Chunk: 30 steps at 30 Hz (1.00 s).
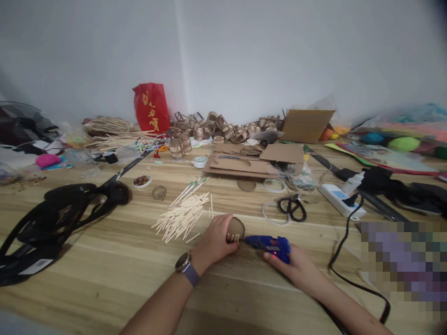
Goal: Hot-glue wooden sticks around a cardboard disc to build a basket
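Note:
My left hand (217, 237), with a watch on its wrist, is closed around the side of a small round cardboard piece (236, 227). A few short pale sticks (233, 237) stand along the near edge of that piece. In my right hand (293, 265) is a blue glue gun (268, 245) with a small red light showing. Its nozzle points left, close to the near edge of the cardboard piece; whether they touch I cannot tell. Just left of my hands lies a loose pile of cut wooden sticks (185, 214).
Black-handled scissors (292, 208) and a white ring (274, 214) lie beyond my right hand. A white power strip (340, 200) with a black cord is at the right. Flat cardboard sheets (240, 164) and several small stick baskets (209, 128) sit behind. Black straps (70, 209) occupy the left.

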Motion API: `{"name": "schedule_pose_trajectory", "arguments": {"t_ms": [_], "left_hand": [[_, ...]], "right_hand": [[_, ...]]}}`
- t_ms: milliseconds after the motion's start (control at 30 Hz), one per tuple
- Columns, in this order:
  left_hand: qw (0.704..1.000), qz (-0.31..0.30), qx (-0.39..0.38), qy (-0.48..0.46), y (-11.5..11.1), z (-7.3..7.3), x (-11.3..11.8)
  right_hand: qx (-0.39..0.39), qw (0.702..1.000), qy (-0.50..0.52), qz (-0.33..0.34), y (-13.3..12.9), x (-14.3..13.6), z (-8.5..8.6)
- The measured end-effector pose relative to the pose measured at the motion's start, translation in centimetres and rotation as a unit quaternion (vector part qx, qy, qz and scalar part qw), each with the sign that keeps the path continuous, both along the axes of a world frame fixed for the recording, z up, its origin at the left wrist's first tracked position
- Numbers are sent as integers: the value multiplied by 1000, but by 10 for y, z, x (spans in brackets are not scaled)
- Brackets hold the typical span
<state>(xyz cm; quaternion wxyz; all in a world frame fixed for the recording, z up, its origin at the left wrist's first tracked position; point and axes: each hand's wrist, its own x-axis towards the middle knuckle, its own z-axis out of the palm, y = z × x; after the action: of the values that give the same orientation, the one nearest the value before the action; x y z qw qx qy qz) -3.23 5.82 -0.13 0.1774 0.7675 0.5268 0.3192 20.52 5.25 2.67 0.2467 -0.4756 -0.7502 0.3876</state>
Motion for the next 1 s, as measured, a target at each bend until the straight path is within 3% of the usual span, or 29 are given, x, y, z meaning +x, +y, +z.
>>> {"name": "schedule_pose_trajectory", "arguments": {"t_ms": [267,433,533,700,767,867,933,1000], "left_hand": [[1000,2,-6,7,-1,2,0],[1000,3,-2,10,-1,2,0],[1000,-2,-10,19,-1,1,-1],[998,-22,41,34,1,10,-11],[996,42,76,18,2,19,-19],[974,199,79,74,3,30,-34],[951,260,38,161,4,34,-43],[931,282,-11,231,4,35,-47]], "right_hand": [[-4,1000,9,-9,-1,-3,2],[-52,990,55,-116,5,2,-5],[-145,963,132,-185,14,12,-11],[-282,885,310,-204,26,30,-5],[-311,860,346,-208,28,33,-1],[-337,847,363,-195,29,36,5],[-333,853,352,-192,28,37,7],[-312,872,326,-188,28,39,8]]}}
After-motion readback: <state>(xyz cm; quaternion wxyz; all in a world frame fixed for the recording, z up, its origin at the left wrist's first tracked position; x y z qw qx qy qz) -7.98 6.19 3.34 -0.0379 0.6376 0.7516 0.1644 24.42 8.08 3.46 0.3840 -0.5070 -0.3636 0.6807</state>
